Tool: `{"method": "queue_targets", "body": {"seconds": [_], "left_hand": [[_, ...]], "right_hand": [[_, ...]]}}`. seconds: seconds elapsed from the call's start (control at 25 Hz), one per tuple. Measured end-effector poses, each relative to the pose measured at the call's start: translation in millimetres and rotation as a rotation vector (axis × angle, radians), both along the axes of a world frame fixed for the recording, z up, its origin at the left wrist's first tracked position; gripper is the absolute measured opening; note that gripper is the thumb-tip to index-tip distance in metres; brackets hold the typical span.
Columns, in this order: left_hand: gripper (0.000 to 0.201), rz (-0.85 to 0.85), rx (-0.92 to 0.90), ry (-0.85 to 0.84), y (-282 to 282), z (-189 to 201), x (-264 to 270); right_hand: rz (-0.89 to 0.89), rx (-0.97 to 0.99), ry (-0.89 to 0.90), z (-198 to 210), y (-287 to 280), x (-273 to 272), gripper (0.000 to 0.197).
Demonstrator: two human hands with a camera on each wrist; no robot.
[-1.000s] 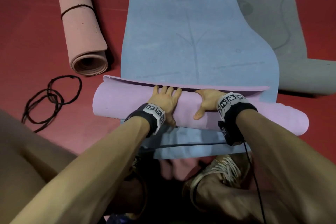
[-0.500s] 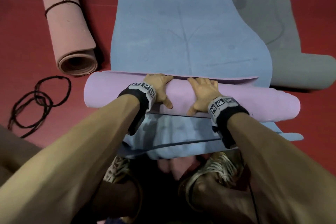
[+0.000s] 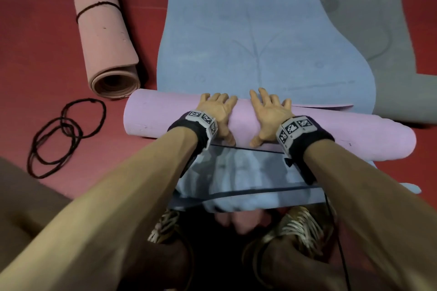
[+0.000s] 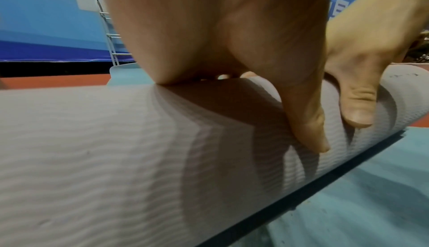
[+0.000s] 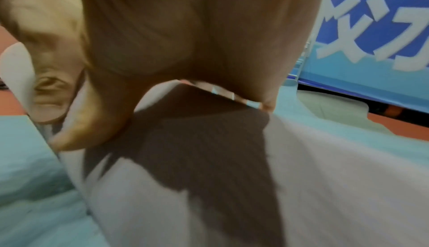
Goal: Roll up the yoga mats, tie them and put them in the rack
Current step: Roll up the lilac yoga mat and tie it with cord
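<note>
A lilac yoga mat (image 3: 160, 116), partly rolled, lies crosswise on a flat blue mat (image 3: 236, 30). My left hand (image 3: 216, 111) and right hand (image 3: 268, 111) press on top of the roll near its middle, side by side. Their fingers reach over the far side and the thumbs rest on the near side. A thin lilac flap (image 3: 331, 107) still lies flat beyond the roll on the right. The left wrist view shows my palm and thumb (image 4: 306, 122) on the roll's ribbed surface (image 4: 92, 159). In the right wrist view the picture is blurred, with my palm (image 5: 185, 31) on the roll (image 5: 325, 177).
A pink mat (image 3: 106, 38), rolled and tied with a black cord, lies on the red floor at the left. Loose black cord loops (image 3: 63, 130) lie near it. A grey mat (image 3: 378, 30) spreads at the right. My feet (image 3: 295, 224) stand at the blue mat's near end.
The lilac roll has turned away from me along the blue mat, taking up most of the flat flap. Both hands have shifted from the far edge to the top of the roll.
</note>
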State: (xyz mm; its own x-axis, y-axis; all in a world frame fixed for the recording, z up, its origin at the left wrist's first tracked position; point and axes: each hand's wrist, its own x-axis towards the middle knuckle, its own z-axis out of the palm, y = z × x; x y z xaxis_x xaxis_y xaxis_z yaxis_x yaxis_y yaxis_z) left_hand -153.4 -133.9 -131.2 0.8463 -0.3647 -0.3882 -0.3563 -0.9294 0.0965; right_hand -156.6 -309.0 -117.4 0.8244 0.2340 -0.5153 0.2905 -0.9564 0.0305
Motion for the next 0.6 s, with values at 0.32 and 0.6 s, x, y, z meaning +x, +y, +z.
{"method": "queue_targets", "body": {"seconds": [0.32, 0.6], "left_hand": [[0.048, 0.469, -0.407, -0.034, 4.8, 12.6, 17.7], [0.049, 0.628, -0.554, -0.730, 41.1, 74.5, 12.1]], "right_hand": [[-0.004, 0.015, 0.019, 1.8, 10.1, 13.7, 0.111], [-0.142, 0.286, -0.239, 48.4, 11.6, -2.4, 0.123]]}}
